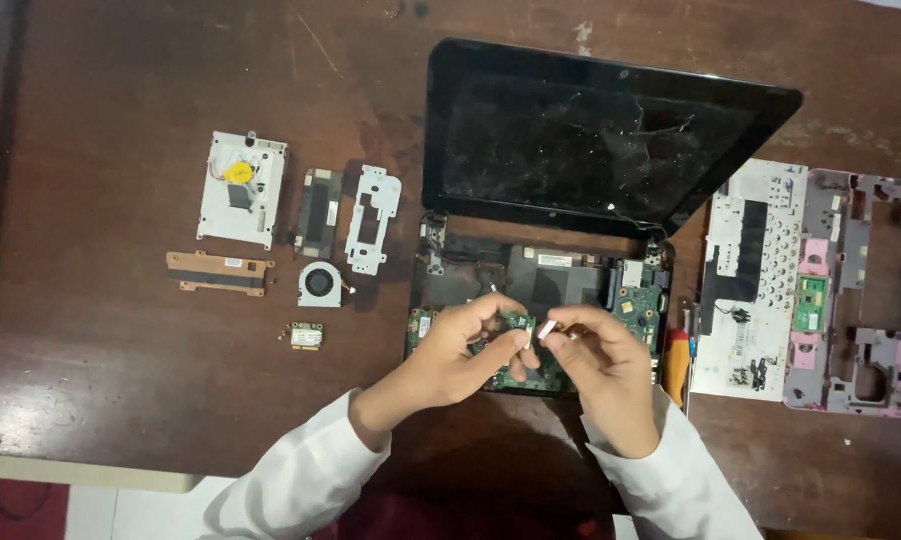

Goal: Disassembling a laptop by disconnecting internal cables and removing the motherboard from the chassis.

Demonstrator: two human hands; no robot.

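Both hands meet over the opened laptop base (540, 290) at the table's near middle. The left hand (460, 350) is curled, fingertips pinching a small white strip (548, 327); the right hand (600, 365) pinches its other end. The green circuit board (515, 375) lies just beneath.

My hands (530, 350) are covering much of the green board (635, 300); the white piece (547, 327) I'm pinching is looking too small to identify.
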